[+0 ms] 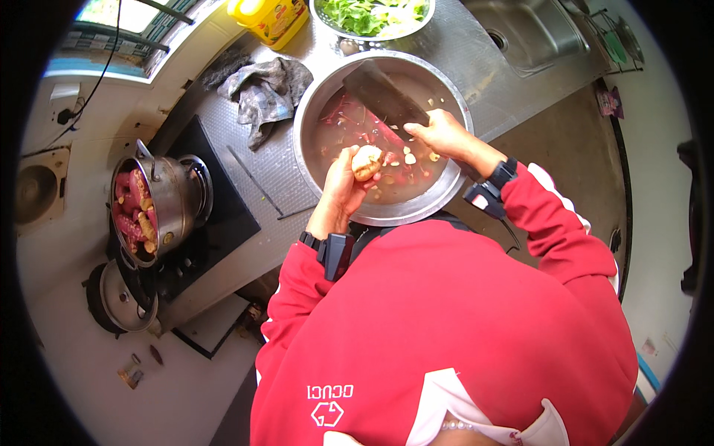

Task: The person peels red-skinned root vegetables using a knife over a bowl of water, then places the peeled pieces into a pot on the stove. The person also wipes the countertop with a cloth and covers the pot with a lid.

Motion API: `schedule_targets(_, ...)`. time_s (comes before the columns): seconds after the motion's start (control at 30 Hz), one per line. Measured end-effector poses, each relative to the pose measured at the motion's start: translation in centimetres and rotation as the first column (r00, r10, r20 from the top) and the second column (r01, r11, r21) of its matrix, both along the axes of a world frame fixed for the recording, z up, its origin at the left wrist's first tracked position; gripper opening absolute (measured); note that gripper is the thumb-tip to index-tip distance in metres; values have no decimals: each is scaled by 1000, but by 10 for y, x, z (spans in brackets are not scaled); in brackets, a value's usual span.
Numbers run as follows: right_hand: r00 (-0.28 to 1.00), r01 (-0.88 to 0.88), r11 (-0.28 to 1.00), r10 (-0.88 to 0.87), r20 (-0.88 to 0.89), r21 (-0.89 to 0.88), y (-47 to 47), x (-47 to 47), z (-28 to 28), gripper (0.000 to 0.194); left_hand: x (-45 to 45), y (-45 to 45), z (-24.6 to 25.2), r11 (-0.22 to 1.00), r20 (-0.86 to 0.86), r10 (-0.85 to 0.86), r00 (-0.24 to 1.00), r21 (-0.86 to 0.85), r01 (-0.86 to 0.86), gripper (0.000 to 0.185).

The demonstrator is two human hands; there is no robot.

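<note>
A large metal basin (305, 120) holds cloudy water with pinkish-red peel scraps and pale chips floating in it. My left hand (341, 187) grips a pale, partly peeled root vegetable piece (367, 163), probably sweet potato, over the basin's near left part. My right hand (444, 135) is closed around the handle of a dark-bladed cleaver (385, 95). Its broad blade slants up and left over the water, apart from the vegetable. Part of the handle is hidden by my fingers. A red-skinned root (385, 129) lies in the water below the blade.
At left, a steel pot (177, 203) with red-skinned, partly peeled roots (134, 206) stands on a black cooktop (234, 223). A crumpled cloth (268, 92), a yellow container (270, 22) and a colander of leafy greens (371, 17) are beyond. A sink (530, 33) is at upper right.
</note>
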State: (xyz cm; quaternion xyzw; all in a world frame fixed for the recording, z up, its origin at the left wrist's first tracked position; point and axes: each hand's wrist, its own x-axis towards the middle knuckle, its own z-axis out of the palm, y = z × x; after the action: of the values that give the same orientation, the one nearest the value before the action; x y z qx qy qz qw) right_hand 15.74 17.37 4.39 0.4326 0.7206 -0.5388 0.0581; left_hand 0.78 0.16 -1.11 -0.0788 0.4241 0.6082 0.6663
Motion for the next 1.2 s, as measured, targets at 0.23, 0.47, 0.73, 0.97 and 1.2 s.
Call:
schedule_targets(0.23, 964, -129, 917, 26, -265, -378, -23, -6, 2, 31, 8, 8, 13, 994, -77, -11, 997, -107, 3, 35)
schedule_targets(0.47, 986, 18, 957, -64, -152, -290, -7, 0, 14, 29, 4, 6, 21, 998, -53, -59, 997, -20, 58, 37)
schedule_targets(0.73, 974, -26, 913, -69, -217, -407, -34, -16, 12, 33, 10, 14, 8, 999, -131, -43, 990, -31, 40, 42)
schedule_targets(0.97, 977, 24, 960, -82, -197, -280, -21, -13, 16, 35, 11, 10, 8, 991, -66, 9, 998, -136, -18, 38)
schedule_targets(1.2, 965, 31, 931, -123, -232, -365, -27, -21, 15, 34, 13, 12, 6, 991, 49, 95, 994, -99, -89, 38)
